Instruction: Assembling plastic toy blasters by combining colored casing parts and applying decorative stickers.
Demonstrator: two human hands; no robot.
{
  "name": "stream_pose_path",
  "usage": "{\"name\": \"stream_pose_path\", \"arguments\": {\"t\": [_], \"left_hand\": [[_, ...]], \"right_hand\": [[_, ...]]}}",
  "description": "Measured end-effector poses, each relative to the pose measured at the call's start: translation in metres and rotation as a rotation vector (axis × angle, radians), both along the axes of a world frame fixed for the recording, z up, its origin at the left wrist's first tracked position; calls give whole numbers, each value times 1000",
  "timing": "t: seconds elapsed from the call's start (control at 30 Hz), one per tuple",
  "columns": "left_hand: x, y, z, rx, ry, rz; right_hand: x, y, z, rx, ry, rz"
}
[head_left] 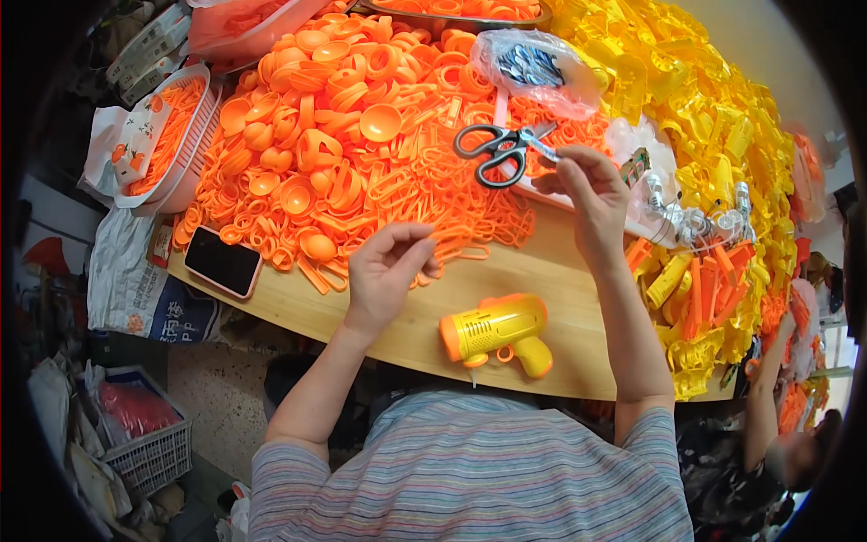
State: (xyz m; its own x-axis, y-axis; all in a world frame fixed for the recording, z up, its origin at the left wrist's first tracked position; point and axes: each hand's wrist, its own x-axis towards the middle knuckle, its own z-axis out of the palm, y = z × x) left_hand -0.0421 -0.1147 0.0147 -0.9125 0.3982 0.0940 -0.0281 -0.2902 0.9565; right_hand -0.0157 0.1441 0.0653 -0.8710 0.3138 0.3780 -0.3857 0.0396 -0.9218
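Note:
My right hand (591,194) is raised at the right of centre, its thumb and fingertips pinching a narrow blue-and-white strip (542,149). Just beyond it, black-handled scissors (495,155) lie on the orange parts, and the strip overlaps their blades. My left hand (386,275) hovers at the near edge of the orange pile (397,172), fingers curled together; whether anything small is between them is hidden. On the wooden table (411,330), between my forearms, a yellow and orange toy gun (497,334) lies on its side, barrel end to the left.
A phone (222,262) lies at the table's left edge, near a white basket (208,122) of orange sticks. A clear bag (539,72) of dark small pieces sits at the back. Yellow shells (713,126) heap along the right. Another person's arm (768,388) reaches in at far right.

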Motion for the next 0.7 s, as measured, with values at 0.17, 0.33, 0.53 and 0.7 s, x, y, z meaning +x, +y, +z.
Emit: {"name": "stream_pose_path", "arguments": {"t": [0.17, 0.33, 0.53, 0.7], "left_hand": [[2, 15, 14, 102, -60, -27], [8, 30, 23, 148, -153, -122], [22, 44, 28, -51, -175, -305], [31, 46, 26, -107, -230, -352]], "right_hand": [[43, -25, -18, -81, -22, -81], [85, -36, -26, -151, -166, -99], [115, -42, -36, -175, -243, -93], [126, -45, -41, -152, -248, -64]]}}
